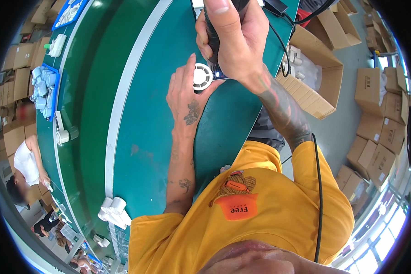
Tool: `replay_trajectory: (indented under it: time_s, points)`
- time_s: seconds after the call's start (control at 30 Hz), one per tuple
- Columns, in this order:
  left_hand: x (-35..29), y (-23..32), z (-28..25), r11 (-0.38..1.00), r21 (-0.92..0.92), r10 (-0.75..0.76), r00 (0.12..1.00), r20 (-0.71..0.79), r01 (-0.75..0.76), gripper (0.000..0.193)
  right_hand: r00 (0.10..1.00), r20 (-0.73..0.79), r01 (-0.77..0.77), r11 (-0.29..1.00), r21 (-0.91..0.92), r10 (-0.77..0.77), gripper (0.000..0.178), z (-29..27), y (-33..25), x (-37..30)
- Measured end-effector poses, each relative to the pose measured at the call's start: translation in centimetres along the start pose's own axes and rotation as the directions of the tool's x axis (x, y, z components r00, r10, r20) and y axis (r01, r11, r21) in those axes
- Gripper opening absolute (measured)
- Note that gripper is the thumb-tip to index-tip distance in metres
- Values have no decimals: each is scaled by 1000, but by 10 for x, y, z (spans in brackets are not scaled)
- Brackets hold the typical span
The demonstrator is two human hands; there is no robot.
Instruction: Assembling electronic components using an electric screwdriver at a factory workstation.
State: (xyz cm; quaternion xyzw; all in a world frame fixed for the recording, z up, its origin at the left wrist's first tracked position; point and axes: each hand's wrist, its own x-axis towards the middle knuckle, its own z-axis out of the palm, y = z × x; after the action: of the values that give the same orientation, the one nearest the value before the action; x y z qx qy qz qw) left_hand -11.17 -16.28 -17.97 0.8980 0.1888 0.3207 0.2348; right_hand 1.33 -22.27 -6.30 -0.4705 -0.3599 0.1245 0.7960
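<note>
Yellow short-sleeved shirt (287,210), orange print (236,208), tattooed forearms (181,160)

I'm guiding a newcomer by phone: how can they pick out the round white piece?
Find the green table in front of the yellow shirt. Near the top of the picture, the left hand holds the round white piece beside the right hand. Its disc-shaped face, ringed with grey slots, sets it apart from the white tubes lower on the table.

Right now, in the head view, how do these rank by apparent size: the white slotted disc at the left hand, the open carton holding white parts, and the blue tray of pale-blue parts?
1. Open carton
2. Blue tray
3. White slotted disc
Apparent size only; the tray lies farther away than the disc.
</note>
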Motion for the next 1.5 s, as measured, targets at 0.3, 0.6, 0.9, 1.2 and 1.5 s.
replay_trajectory:
  time_s: [0.3,0.6,0.9,1.2,1.5]
  points:
    - [-2,-5,1,1000,7,17,1000,1,-17,83,1000,-24,-15,1000,-20,14,34,1,6,-12]
    - [-3,-5,1,1000,-28,12,1000,5,-12,85,934,148,341,934,-106,-324,49,-16,23,-28]
    - [1,2,-5,998,-13,-55,997,56,56,77,934,-285,-70,894,442,214,61,-73,0,-25]
    - [15,5,-80,968,-113,-133,836,532,225,57,867,6,-157,262,952,498,55,-163,71,-65]
    - [-4,-208,-205,733,-3,-680,733,-21,680,65,824,-13,-277,422,863,566,56,-161,55,-71]
